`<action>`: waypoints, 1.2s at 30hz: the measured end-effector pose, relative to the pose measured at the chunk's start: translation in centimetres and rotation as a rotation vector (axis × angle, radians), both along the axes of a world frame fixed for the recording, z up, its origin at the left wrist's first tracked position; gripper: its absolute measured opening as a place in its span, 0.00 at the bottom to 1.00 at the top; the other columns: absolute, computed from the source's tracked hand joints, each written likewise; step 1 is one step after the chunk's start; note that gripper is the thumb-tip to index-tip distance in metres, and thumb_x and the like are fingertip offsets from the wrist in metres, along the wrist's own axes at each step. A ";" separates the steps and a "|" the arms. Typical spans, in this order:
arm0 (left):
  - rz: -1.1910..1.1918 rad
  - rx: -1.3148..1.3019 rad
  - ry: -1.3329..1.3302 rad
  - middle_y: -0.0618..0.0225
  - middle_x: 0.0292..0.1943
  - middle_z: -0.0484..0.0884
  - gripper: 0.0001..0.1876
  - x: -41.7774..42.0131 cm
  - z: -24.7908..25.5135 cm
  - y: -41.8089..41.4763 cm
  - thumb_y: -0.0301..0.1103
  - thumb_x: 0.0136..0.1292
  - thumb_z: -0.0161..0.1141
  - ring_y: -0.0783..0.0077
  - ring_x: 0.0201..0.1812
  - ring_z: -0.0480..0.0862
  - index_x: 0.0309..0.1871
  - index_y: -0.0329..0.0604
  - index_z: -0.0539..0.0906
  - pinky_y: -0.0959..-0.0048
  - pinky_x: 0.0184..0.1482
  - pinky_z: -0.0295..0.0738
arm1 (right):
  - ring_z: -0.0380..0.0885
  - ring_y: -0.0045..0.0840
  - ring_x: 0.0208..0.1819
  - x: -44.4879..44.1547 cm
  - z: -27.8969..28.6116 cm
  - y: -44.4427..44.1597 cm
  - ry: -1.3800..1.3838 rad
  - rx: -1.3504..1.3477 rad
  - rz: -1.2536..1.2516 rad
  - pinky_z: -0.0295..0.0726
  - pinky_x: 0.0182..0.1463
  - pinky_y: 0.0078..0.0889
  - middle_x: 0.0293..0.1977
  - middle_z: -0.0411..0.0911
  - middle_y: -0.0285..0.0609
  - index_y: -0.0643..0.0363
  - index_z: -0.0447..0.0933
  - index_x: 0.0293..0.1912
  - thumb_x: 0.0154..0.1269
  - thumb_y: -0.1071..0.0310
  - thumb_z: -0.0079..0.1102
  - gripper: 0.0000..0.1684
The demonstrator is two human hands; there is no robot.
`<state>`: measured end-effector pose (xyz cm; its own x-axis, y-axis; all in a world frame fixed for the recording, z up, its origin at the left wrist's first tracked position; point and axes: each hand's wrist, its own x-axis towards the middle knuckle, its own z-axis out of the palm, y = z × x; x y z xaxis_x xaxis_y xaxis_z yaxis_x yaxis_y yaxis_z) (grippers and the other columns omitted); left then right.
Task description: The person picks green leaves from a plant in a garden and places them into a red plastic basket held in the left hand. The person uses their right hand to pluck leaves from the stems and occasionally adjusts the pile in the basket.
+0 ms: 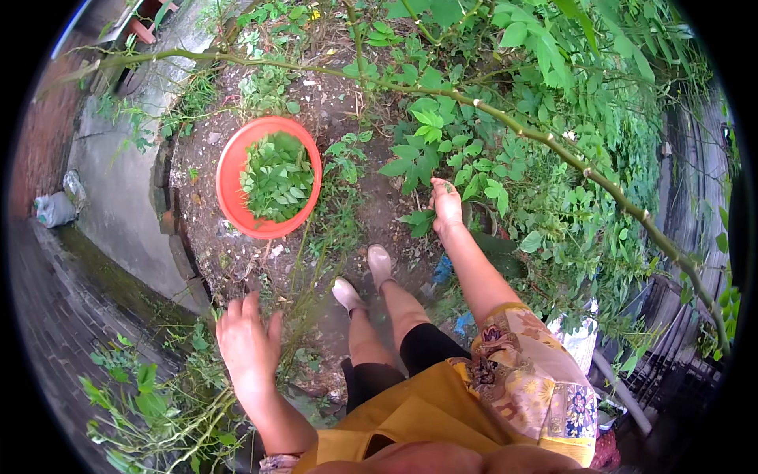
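Observation:
My right hand (446, 206) is among leafy plants on the right, its fingers curled. A bit of green shows at the fingers, and a sprig of dark green leaves (419, 221) sticks out from the palm side. Over the ground at lower left is my left hand (247, 340), holding nothing, thumb apart from the fingers. An orange-red plastic basin (230, 195) sits on the soil ahead of my feet. Picked green leaves (278, 178) are heaped inside it, mostly toward its right side.
A thorny stem (474, 102) arches across the view above the plants. Cut stems (201, 426) lie at lower left. A brick edging (169, 219) borders a concrete strip (118, 178), with a plastic bag (56, 208) beyond. Pale boots (379, 263) stand on the soil.

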<state>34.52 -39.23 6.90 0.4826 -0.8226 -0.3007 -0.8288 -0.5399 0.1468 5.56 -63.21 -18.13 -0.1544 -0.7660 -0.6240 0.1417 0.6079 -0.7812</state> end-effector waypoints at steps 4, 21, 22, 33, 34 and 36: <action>-0.178 -0.220 0.196 0.53 0.38 0.80 0.15 -3.8 2.2 -12.6 0.34 0.54 0.64 0.51 0.43 0.80 0.44 0.38 0.79 0.58 0.46 0.74 | 0.58 0.11 0.16 1.7 1.2 4.9 -0.059 -0.009 -0.119 0.58 0.19 0.17 0.18 0.64 0.25 0.53 0.74 0.40 0.70 0.67 0.49 0.05; -0.008 0.406 0.703 0.63 0.34 0.83 0.13 -10.1 -23.4 -32.6 0.33 0.60 0.58 0.71 0.23 0.79 0.47 0.39 0.79 0.74 0.23 0.76 | 0.76 0.38 0.47 -1.5 1.2 -6.7 0.561 -0.886 -0.129 0.75 0.54 0.37 0.44 0.76 0.51 0.62 0.70 0.53 0.67 0.74 0.44 0.15; -0.062 0.395 0.666 0.64 0.34 0.82 0.12 -10.9 -23.2 -33.2 0.32 0.61 0.58 0.71 0.25 0.80 0.47 0.40 0.79 0.72 0.26 0.77 | 0.72 0.45 0.54 -1.2 0.5 -7.8 0.535 -0.843 -0.082 0.69 0.60 0.42 0.49 0.74 0.54 0.63 0.70 0.53 0.64 0.76 0.47 0.17; -0.684 0.106 1.387 0.57 0.50 0.80 0.18 -9.9 -2.4 -40.3 0.38 0.67 0.55 0.68 0.46 0.83 0.54 0.36 0.75 0.71 0.51 0.78 | 0.58 0.45 0.67 -5.9 -5.7 -9.8 0.954 -0.743 0.346 0.51 0.72 0.46 0.60 0.67 0.51 0.65 0.70 0.56 0.54 0.74 0.52 0.26; -0.627 0.104 1.354 0.57 0.49 0.81 0.18 -8.1 -1.3 -41.7 0.39 0.67 0.55 0.69 0.43 0.84 0.54 0.36 0.75 0.71 0.48 0.79 | 0.57 0.45 0.67 -5.1 -5.7 -10.2 0.951 -0.722 0.352 0.50 0.72 0.46 0.61 0.66 0.51 0.65 0.70 0.56 0.55 0.74 0.51 0.26; -0.483 0.116 1.354 0.58 0.48 0.82 0.18 -7.7 -2.2 -43.4 0.41 0.67 0.55 0.71 0.39 0.85 0.53 0.36 0.75 0.74 0.43 0.81 | 0.55 0.45 0.68 -8.2 -6.0 -10.9 1.029 -0.672 0.447 0.49 0.72 0.46 0.62 0.65 0.51 0.64 0.69 0.57 0.56 0.75 0.50 0.26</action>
